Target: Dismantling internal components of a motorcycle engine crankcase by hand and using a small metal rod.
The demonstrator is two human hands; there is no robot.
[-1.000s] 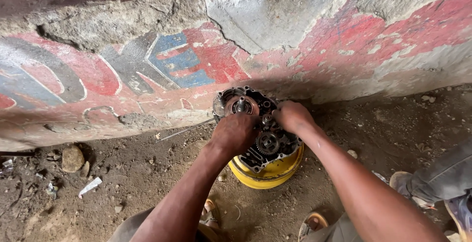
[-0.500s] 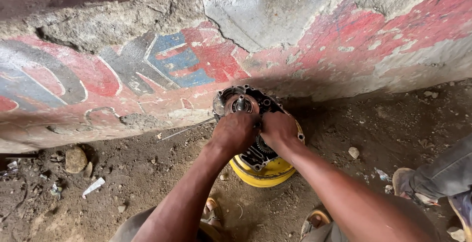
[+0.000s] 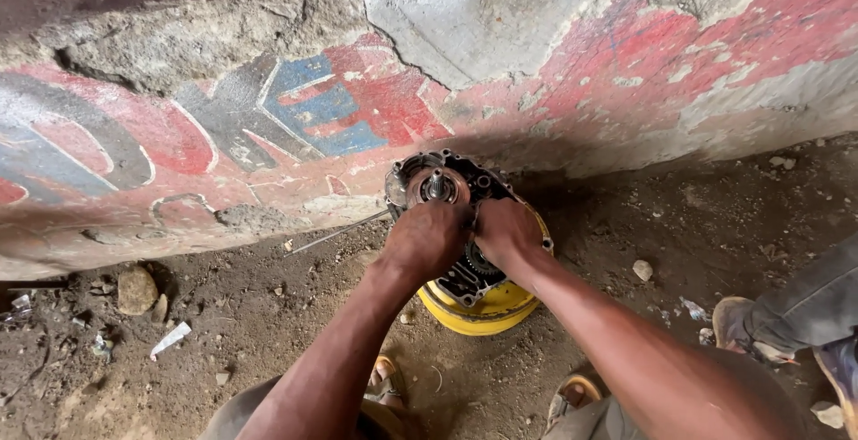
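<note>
A dark, greasy engine case [image 3: 447, 181] with a round shaft and gears lies on top of a yellow round container [image 3: 483, 308] on the dirt ground by a wall. My left hand [image 3: 427, 236] is curled over the middle of the case, fingers closed on a part inside it. My right hand [image 3: 502, 230] presses right beside it, fingers also bent onto the case's inner parts. What exactly the fingers pinch is hidden under the hands.
A cracked wall [image 3: 357, 92] painted red, blue and grey runs close behind the case. Stones [image 3: 136, 290], a white scrap [image 3: 170, 338] and litter lie on the dirt at left. Another person's leg and sandalled foot [image 3: 760, 324] are at right. My sandalled feet [image 3: 572, 393] are below.
My right hand has moved left from the case's right rim to the middle, next to my left hand. The view has shifted slightly.
</note>
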